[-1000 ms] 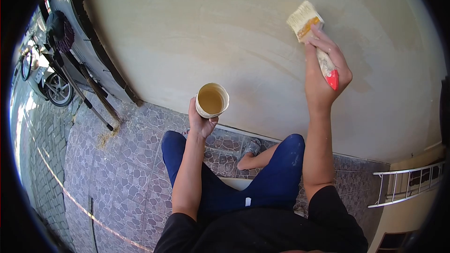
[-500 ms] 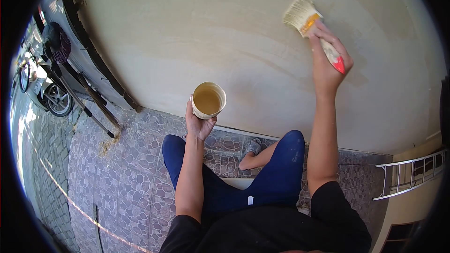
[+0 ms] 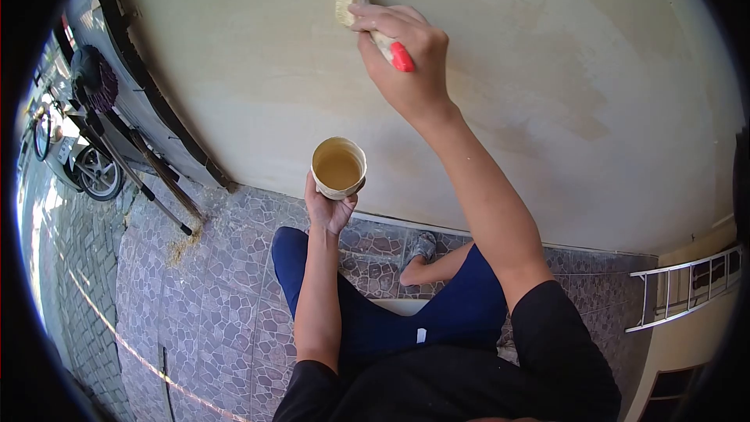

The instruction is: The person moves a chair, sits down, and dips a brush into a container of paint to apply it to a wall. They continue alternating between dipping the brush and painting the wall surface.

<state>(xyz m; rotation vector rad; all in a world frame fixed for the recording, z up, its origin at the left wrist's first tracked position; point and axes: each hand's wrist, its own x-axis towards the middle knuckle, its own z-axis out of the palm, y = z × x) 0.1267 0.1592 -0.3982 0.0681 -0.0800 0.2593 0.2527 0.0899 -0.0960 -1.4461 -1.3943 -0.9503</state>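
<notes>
My left hand (image 3: 331, 207) is wrapped round a pale cup (image 3: 339, 192), held upright in front of the wall. Inside the cup is a yellowish-brown liquid (image 3: 338, 169). Higher up, my right hand (image 3: 410, 55) grips a wide paintbrush (image 3: 346, 1) by its handle, whose end is red. The brush's pale bristles point left and lie against the beige wall (image 3: 258, 55). Darker, damp-looking patches show on the wall to the right of my right hand.
A mop and a broom (image 3: 164, 164) lean at the left by the wall's dark edge, with a motorbike (image 3: 92, 168) beyond. A metal ladder (image 3: 687, 289) stands at the right. My legs (image 3: 461, 297) are bent above the stone-patterned floor (image 3: 211, 305).
My right hand has swept the brush left across the wall, from the upper right to above the cup. My left hand and the cup have shifted only slightly left.
</notes>
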